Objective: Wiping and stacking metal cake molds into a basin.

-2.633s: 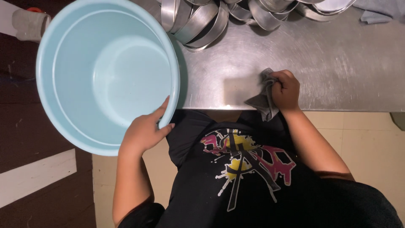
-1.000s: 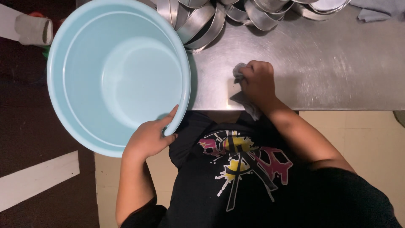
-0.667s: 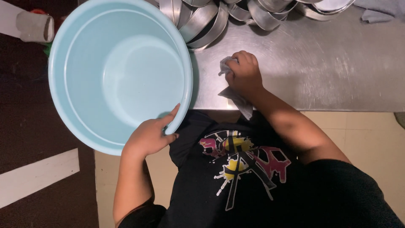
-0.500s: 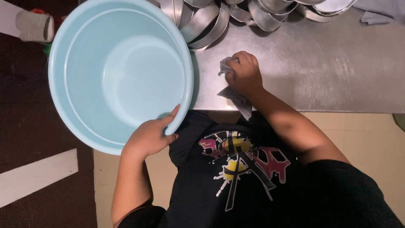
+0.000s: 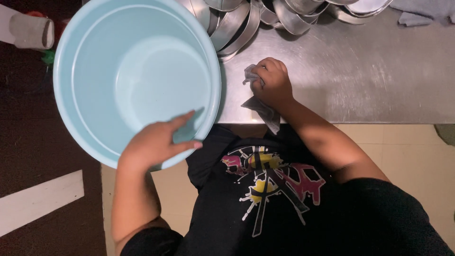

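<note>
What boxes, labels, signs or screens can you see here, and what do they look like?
No packages, labels, signs or screens show.
The only picture is a splashy graphic in yellow, pink and white on the person's black shirt.
Left hand grips the rim of a round, pale blue basin.
Right hand presses a crumpled grey cloth on the steel counter.
Shiny metal bowls are stacked at the counter's back.

A pale blue basin [image 5: 137, 80] is seen, a grey cloth [image 5: 259, 106], a silvery steel bench [image 5: 369, 71] (dully streaked), and a black, splatter-printed shirt [image 5: 284, 199].
</note>
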